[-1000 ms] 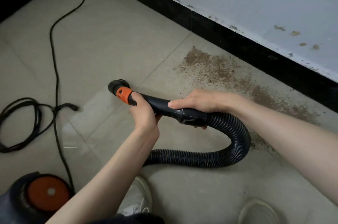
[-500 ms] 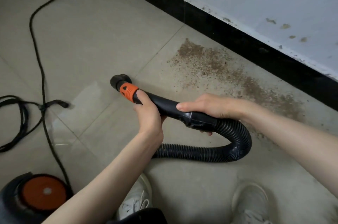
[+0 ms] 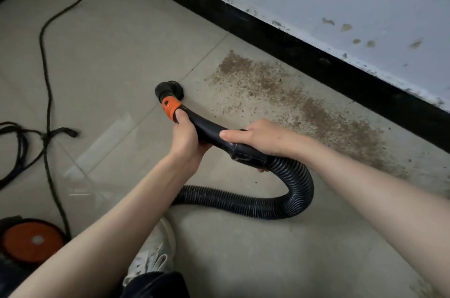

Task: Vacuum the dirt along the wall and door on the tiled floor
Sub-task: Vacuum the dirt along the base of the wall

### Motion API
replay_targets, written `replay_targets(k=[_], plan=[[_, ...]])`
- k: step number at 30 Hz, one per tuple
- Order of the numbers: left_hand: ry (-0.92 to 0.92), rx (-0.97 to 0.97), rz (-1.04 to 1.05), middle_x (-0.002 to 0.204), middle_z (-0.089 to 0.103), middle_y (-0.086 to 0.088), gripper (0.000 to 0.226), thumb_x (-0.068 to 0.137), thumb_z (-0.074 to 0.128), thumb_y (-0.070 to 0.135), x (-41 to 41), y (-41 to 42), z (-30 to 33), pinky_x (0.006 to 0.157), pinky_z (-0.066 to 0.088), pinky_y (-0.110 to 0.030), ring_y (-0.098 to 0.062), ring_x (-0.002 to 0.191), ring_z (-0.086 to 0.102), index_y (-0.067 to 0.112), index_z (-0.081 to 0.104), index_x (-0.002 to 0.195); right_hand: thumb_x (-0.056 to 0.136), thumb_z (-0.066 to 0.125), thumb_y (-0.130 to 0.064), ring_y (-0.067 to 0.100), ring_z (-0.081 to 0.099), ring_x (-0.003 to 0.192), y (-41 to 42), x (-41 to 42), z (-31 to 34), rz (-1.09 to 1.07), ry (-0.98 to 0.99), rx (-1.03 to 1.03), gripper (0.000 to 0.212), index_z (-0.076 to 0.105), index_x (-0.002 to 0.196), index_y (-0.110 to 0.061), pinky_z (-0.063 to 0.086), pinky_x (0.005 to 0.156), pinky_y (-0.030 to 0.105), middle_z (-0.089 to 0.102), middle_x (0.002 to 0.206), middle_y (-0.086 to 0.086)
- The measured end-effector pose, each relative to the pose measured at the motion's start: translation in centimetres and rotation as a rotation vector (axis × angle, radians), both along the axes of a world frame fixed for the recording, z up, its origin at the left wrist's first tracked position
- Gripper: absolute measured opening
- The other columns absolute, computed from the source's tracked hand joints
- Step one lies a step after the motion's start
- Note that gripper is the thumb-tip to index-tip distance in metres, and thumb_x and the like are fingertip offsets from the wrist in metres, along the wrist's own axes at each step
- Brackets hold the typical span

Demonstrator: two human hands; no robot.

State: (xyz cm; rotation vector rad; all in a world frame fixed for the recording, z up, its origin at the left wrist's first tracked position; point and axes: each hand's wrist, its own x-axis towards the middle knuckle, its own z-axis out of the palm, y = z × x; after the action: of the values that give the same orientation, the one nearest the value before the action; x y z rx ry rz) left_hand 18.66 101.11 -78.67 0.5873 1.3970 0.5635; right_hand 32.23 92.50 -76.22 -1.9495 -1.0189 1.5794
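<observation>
Dirt (image 3: 304,105) lay thick beside the black skirting (image 3: 316,54), so we gripped the stiff handle (image 3: 207,127) with our left hand (image 3: 186,142) just behind the orange collar (image 3: 171,107) and our right hand (image 3: 259,138) at the cuff, judging the ribbed hose (image 3: 297,190) light but springy.

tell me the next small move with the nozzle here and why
Probably slide the nozzle right, into the near edge of the dirt by the baseboard. Both hands, left and right, grip the wand, and its mouth sits just short of the brown patch.
</observation>
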Motion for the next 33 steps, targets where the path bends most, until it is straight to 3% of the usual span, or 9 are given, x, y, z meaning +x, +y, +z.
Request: replay_targets(k=[5,8,10,15,18,22,26,29,33], plan=[[0.036,-0.083,0.027,0.142,0.041,-0.017,0.065,0.098,0.028,0.053,1.5,-0.3,1.9,0.080,0.047,-0.047,-0.035,0.122,0.050,0.011,0.022,0.147,0.079,0.064,-0.069,0.022,0.067,0.045,-1.7,0.0,0.5,-0.043,-0.009,0.068,0.067,0.071,0.075,-0.002,0.051,0.044,0.027,0.071,0.065,0.010],[0.068,-0.121,0.007,0.141,0.043,-0.016,0.067,0.097,0.029,0.055,2.4,-0.3,2.9,0.087,0.048,-0.049,-0.034,0.122,0.049,0.010,0.026,0.146,0.081,0.060,-0.071,0.022,0.066,0.059,-2.9,0.1,0.9,-0.041,-0.089,0.187,0.066,0.057,0.072,-0.006,0.047,0.056,0.030,0.065,0.069,0.004],[0.068,-0.128,0.019,0.140,0.044,-0.016,0.066,0.096,0.029,0.055,3.2,-0.5,3.6,0.095,0.046,-0.049,-0.034,0.122,0.049,0.009,0.028,0.144,0.080,0.060,-0.072,0.021,0.065,0.071,-3.6,0.4,1.3,-0.026,-0.145,0.240,0.064,0.060,0.084,-0.008,0.050,0.064,0.034,0.066,0.079,0.001],[0.178,-0.034,-0.027,0.136,0.046,-0.016,0.062,0.096,0.030,0.051,5.9,-0.7,4.1,0.091,0.048,-0.050,-0.036,0.118,0.051,0.009,0.032,0.141,0.062,0.058,-0.084,0.018,0.070,0.065,-5.2,1.6,0.8,-0.052,-0.231,0.267,0.074,0.053,0.104,-0.024,0.061,0.066,0.042,0.066,0.093,-0.003],[0.233,0.035,-0.081,0.132,0.049,-0.016,0.062,0.096,0.032,0.052,6.3,0.1,3.5,0.090,0.050,-0.051,-0.036,0.114,0.054,0.008,0.032,0.140,0.052,0.051,-0.089,0.014,0.067,0.048,-5.5,1.7,0.2,-0.137,-0.270,0.283,0.081,0.057,0.099,-0.023,0.061,0.055,0.041,0.067,0.083,-0.004],[0.296,0.045,-0.129,0.130,0.052,-0.014,0.056,0.096,0.038,0.045,5.3,0.7,3.4,0.090,0.051,-0.048,-0.034,0.112,0.056,0.008,0.035,0.138,0.056,0.054,-0.087,0.022,0.068,0.048,-4.7,0.3,0.4,-0.140,-0.220,0.240,0.083,0.068,0.087,-0.011,0.061,0.055,0.044,0.070,0.068,0.005],[0.224,0.043,-0.131,0.130,0.051,-0.015,0.054,0.098,0.035,0.044,3.9,0.8,3.0,0.075,0.051,-0.044,-0.034,0.112,0.055,0.008,0.033,0.139,0.059,0.063,-0.081,0.025,0.068,0.048,-4.3,-0.6,0.4,-0.115,-0.142,0.202,0.076,0.070,0.083,-0.009,0.058,0.050,0.037,0.066,0.056,0.000],[0.143,0.025,-0.092,0.132,0.050,-0.016,0.055,0.098,0.036,0.045,2.7,0.3,1.7,0.075,0.050,-0.045,-0.035,0.113,0.054,0.008,0.032,0.140,0.053,0.061,-0.084,0.023,0.068,0.047,-4.7,-1.2,0.1,-0.076,-0.182,0.187,0.077,0.070,0.081,-0.013,0.055,0.047,0.030,0.064,0.051,-0.004],[0.016,-0.016,-0.065,0.134,0.048,-0.015,0.060,0.098,0.037,0.048,1.8,-0.1,0.5,0.076,0.047,-0.042,-0.034,0.118,0.053,0.010,0.028,0.143,0.051,0.055,-0.087,0.019,0.066,0.043,-4.9,-2.1,0.0,-0.021,-0.314,0.201,0.077,0.065,0.077,-0.015,0.056,0.050,0.033,0.067,0.058,-0.001]])
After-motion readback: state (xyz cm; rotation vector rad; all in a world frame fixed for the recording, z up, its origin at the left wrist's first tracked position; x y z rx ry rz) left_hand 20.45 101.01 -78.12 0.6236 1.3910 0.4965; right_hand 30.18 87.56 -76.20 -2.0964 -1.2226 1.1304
